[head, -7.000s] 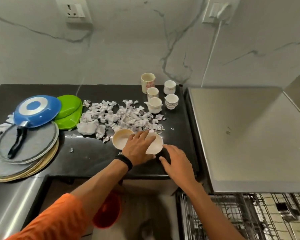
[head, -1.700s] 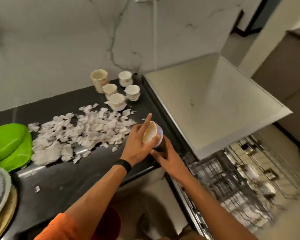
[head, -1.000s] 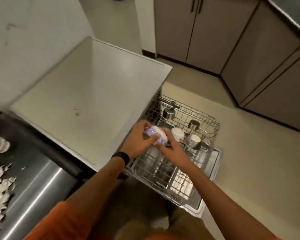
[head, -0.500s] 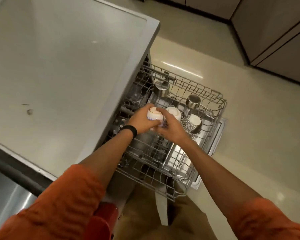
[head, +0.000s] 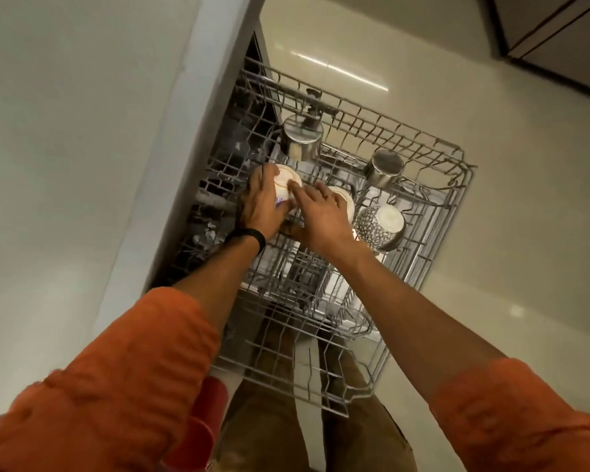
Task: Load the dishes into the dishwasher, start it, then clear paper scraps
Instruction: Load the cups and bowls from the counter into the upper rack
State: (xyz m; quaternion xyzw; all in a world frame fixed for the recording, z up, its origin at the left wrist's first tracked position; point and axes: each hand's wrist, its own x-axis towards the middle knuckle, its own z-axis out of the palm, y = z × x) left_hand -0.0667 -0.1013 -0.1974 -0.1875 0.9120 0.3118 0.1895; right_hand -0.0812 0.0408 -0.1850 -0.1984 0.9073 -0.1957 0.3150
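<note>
Since the frame half a second ago, the small bowl (head: 289,178) has been lowered from between the raised hands down to the wires of the dishwasher rack (head: 440,212), and the rack is now seen from more directly overhead.

Head view: the small bowl is turned upside down, foot ring up, at the rear left of the pulled-out rack, just in front of a steel pot (head: 302,139). It is gripped by the left hand (head: 259,204), whose fingers are curled round its left side. The right hand (head: 322,218) is laid flat beside it, fingers nearly straight, with the index fingertip touching the bowl's base. The two hands are close together, almost touching. A white bowl (head: 344,201) is partly covered by the right hand. A patterned bowl (head: 377,228) is tilted on its side to the right of it, and a steel cup (head: 384,165) is set upside down behind that. A black wristband (head: 249,236) is worn on the left wrist. Orange sleeves (head: 143,369) are seen on both arms. A red container (head: 206,424) is partly hidden under the left sleeve. Whether the small bowl is fully seated on the wires cannot be told.
</note>
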